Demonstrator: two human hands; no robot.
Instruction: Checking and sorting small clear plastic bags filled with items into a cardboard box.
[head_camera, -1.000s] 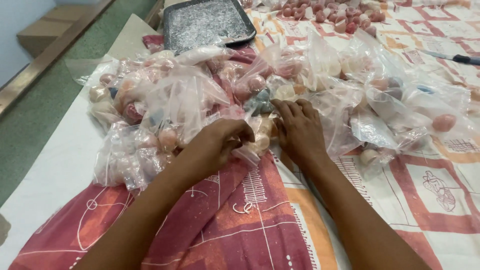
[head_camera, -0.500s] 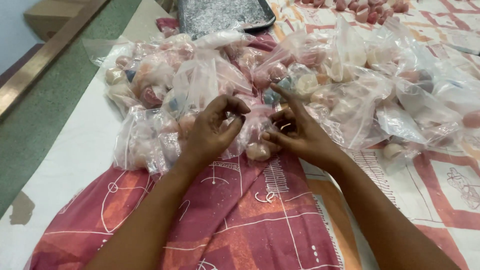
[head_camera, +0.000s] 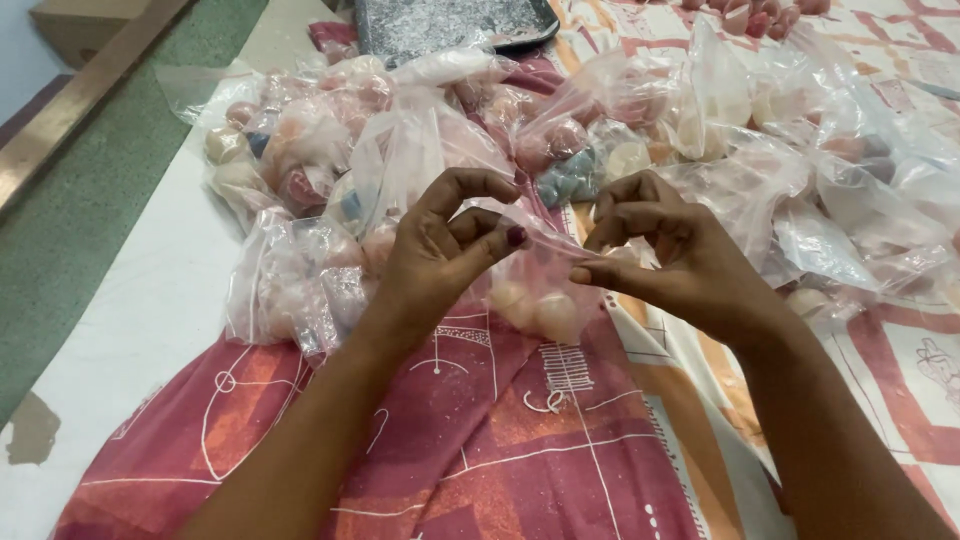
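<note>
My left hand (head_camera: 435, 255) and my right hand (head_camera: 665, 250) are raised side by side over the cloth, each pinching the top edge of one small clear plastic bag (head_camera: 535, 285). The bag hangs between them and holds a few pale, rounded pieces at its bottom. Its mouth is stretched between my fingers. Behind my hands lies a heap of clear plastic bags (head_camera: 400, 150) filled with pink, cream and blue rounded pieces.
A red and cream patterned cloth (head_camera: 480, 440) covers the surface. A dark tray (head_camera: 450, 20) with glittery contents sits at the back. Loose pink pieces (head_camera: 760, 15) lie at the far right. White floor (head_camera: 130, 320) and a green strip (head_camera: 90, 190) run along the left.
My hands have lifted out of the heap with one small bag, and now hold it up by its top edge, spread between them.
</note>
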